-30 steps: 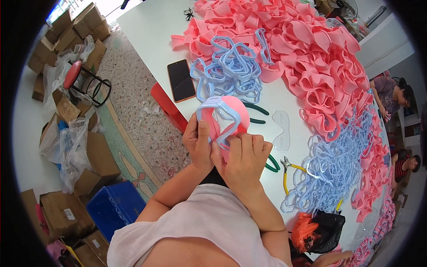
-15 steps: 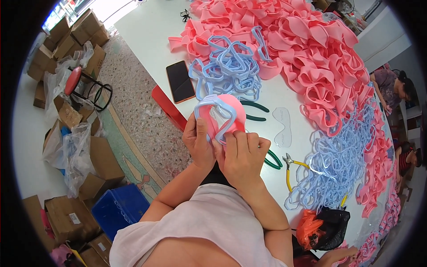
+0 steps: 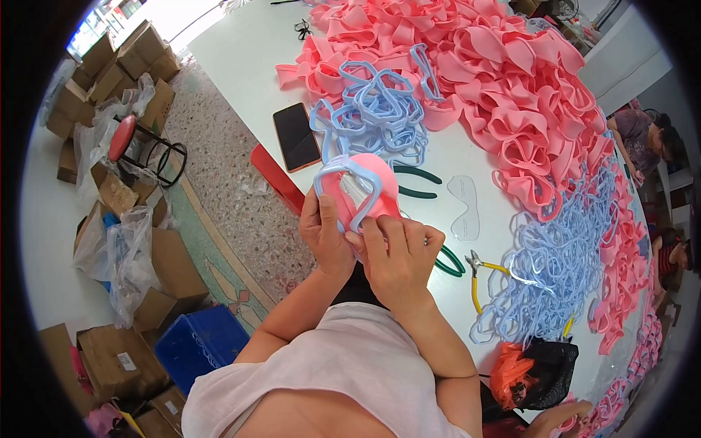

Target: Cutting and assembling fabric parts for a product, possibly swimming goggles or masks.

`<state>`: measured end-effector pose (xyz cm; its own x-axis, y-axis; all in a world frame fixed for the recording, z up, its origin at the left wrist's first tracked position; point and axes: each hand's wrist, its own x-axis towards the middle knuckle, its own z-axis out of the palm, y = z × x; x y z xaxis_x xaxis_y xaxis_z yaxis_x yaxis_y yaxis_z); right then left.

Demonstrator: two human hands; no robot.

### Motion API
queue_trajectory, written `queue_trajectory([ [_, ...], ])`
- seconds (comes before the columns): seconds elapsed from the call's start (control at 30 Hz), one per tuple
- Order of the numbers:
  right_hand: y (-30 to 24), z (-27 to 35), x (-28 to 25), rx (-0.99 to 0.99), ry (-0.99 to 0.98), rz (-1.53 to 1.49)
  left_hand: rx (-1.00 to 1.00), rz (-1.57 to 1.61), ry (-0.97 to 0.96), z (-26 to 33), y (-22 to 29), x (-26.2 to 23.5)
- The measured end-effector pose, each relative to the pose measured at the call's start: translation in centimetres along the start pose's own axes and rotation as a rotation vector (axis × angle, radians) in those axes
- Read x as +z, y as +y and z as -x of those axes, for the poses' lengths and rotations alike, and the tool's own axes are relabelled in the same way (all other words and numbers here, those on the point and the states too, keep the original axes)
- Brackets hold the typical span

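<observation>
In front of my body is a swim mask with a soft pink skirt (image 3: pixel 378 172), a light blue frame (image 3: pixel 319 182) and what looks like a clear lens inside. My left hand (image 3: pixel 326 237) grips its near left side, thumb on the frame. My right hand (image 3: pixel 400 259) is closed on the lower right edge, fingers bent over the rim. Beyond the mask lies a heap of loose blue frames (image 3: pixel 380 109). To the right are green-handled pliers (image 3: pixel 418 182), a clear lens (image 3: pixel 462 208) lying flat, and yellow-handled cutters (image 3: pixel 476 281).
A large heap of pink skirts (image 3: pixel 504 95) covers the far table, with tangled blue frames (image 3: pixel 548 270) at right. A phone (image 3: pixel 296 137) lies near the left table edge. Cardboard boxes (image 3: pixel 120 358), a blue crate (image 3: pixel 201 347) and a red stool (image 3: pixel 122 139) stand on the floor. Other people sit at right.
The mask has shifted slightly left and tilted in my hands. My right fingers have moved a little along its rim. Both hands keep their hold.
</observation>
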<state>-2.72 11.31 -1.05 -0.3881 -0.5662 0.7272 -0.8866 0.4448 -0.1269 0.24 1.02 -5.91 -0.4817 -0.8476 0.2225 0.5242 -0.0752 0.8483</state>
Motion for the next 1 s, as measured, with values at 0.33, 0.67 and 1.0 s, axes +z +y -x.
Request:
queue_trajectory([
  [0.33, 0.8, 0.4, -0.6, 0.124, -0.02, -0.158, -0.031, -0.177, -0.06, 0.3, 1.5, 0.6],
  [0.67, 3.1, 2.0, -1.5, 0.537, -0.164, -0.687, 0.21, -0.656, -0.495, 0.4, 6.4, 1.1],
  [1.0, 4.1, 3.5, -1.7, 0.696, -0.116, -0.997, 0.381, -0.686, -0.511, 1.5, 6.2, 1.7],
])
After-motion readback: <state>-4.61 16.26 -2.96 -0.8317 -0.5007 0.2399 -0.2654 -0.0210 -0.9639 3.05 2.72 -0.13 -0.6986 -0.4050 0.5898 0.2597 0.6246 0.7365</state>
